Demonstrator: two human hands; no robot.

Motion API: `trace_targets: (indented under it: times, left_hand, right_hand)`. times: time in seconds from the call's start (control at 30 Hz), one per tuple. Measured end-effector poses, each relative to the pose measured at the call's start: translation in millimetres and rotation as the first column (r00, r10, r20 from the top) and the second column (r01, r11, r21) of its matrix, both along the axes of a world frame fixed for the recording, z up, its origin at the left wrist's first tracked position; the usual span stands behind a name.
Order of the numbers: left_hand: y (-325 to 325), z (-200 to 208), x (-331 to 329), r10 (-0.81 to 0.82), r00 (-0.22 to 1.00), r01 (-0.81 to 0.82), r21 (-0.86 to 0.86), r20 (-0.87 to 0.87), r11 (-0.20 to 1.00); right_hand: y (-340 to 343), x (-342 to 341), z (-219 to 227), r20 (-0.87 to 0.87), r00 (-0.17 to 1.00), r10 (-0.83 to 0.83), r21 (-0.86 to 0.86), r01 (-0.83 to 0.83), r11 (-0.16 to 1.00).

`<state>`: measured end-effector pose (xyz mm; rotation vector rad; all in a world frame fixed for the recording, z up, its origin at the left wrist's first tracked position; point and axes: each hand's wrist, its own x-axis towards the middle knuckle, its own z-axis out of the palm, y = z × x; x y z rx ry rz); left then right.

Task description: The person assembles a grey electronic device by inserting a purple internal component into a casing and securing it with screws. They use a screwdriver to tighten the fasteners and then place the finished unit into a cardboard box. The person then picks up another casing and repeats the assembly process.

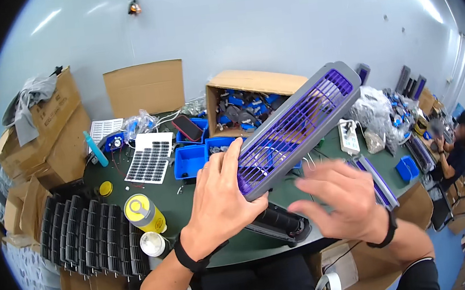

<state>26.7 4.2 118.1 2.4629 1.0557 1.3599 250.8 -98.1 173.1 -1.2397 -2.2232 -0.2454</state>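
Observation:
My left hand [219,194] grips the lower end of a long grey housing with a purple slatted grille [299,129], tilted up to the right above the table. The housing looks like the shell of a tower fan. My right hand [343,198] is beside its lower right side, apart from it, slightly blurred, with the thumb and fingers spread and nothing held. Below, between my hands, a dark housing with a black cylindrical rotor [280,222] lies on the green table, partly hidden. Another grey and purple housing part [377,182] lies behind my right hand.
Black finned rotors [91,233] are lined up at left, beside a yellow bottle [152,217] and a white-topped jar [152,244]. Behind are blue bins [190,160], a sticker sheet [149,159] and a carton [256,78] of blue-grey parts. A power strip [349,136] and a co-worker [459,146] are at right.

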Motion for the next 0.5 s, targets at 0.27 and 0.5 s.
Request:
trace_targets:
  times: [0.27, 0.5]
  left_hand:
    - [-6, 2, -17, -0.216, 0.976, 0.208, -0.176, -0.029, 0.962]
    - [6, -63, -61, -0.332, 0.902, 0.425, -0.434, 0.276, 0.795]
  right_hand:
    - [80, -14, 32, 0.538, 0.838, 0.094, -0.087, -0.055, 0.995]
    - [91, 0, 8, 0.256, 0.947, 0.195, -0.272, -0.123, 0.954]
